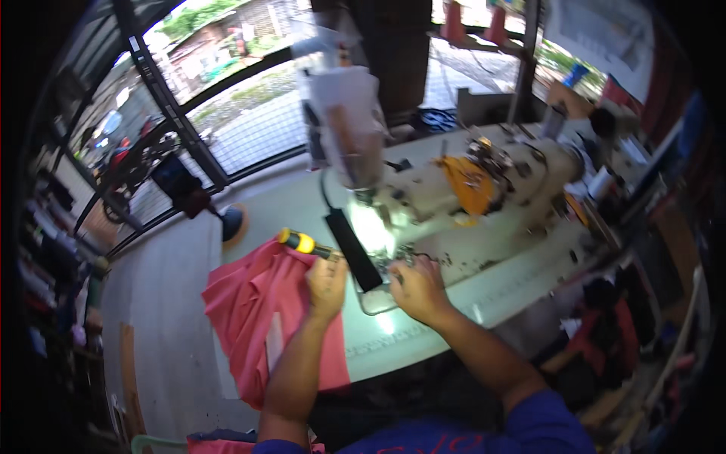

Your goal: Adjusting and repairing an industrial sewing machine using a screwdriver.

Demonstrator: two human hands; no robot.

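Observation:
My left hand [327, 286] is closed around a yellow and black screwdriver [301, 242], whose handle points up and left over the pink cloth [249, 318]. My right hand [420, 287] has its fingers curled at the lit needle area of the white sewing machine [522, 178], pinching something small I cannot make out. A black rectangular block [353, 250] with a cord stands between my two hands, beside the bright lamp light. A yellow cloth [470, 184] hangs on the machine arm.
The pale green machine table [393, 356] extends under both hands. A round-based stand [233, 221] sits at its left end. A white translucent container [344, 113] rises above the needle area. Thread cones [495, 26] stand on a shelf behind. A mesh window [242, 129] runs along the back.

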